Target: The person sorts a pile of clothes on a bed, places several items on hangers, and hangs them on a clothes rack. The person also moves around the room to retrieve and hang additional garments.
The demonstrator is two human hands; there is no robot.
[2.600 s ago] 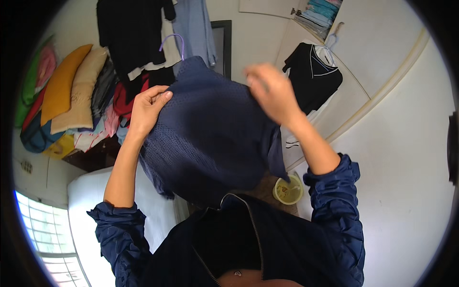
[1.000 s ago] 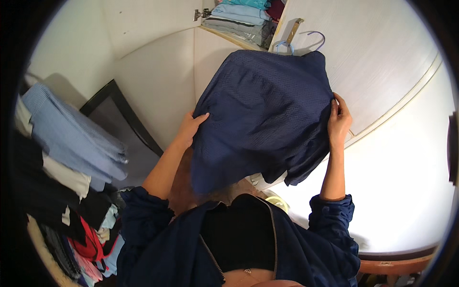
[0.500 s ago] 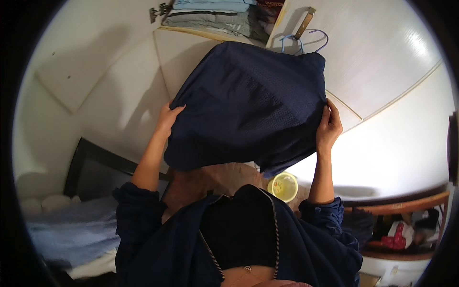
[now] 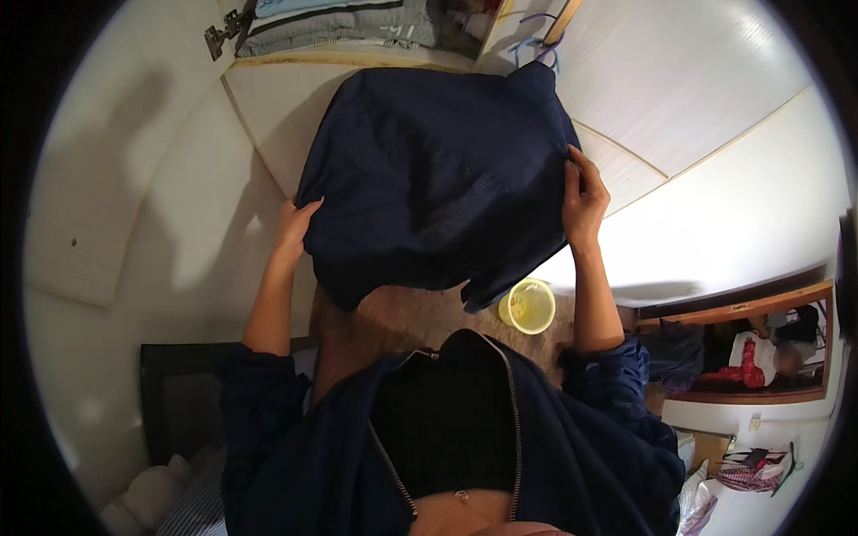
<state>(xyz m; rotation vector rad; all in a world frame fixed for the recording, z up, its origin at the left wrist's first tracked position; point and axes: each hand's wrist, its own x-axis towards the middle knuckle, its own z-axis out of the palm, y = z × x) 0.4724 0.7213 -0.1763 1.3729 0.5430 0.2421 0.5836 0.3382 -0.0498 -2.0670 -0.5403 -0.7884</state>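
Observation:
A dark navy garment (image 4: 429, 179) is stretched out between my two hands in front of the cupboard; its exact kind is hard to make out. On its left edge, my left hand (image 4: 295, 223) grips the cloth between thumb and fingers. The right edge is pinched by my right hand (image 4: 585, 196), at about the same height. Blue and purple hangers (image 4: 539, 43) show just above the garment's upper right corner, beside a wooden handle (image 4: 563, 20). Whether the garment is on one of them is hidden.
Folded clothes (image 4: 331, 31) lie on an open cupboard shelf above. White cupboard doors (image 4: 679, 80) stand ahead to the right. A yellow bucket (image 4: 527, 306) is on the brown floor below. A dark-framed panel (image 4: 183, 393) stands at left, and a wood-framed mirror (image 4: 742, 393) is at right.
The view has shifted, so the shelf and cupboard sit further left and higher. Both hands still grip the garment, whose lower edge now hangs in a different curve.

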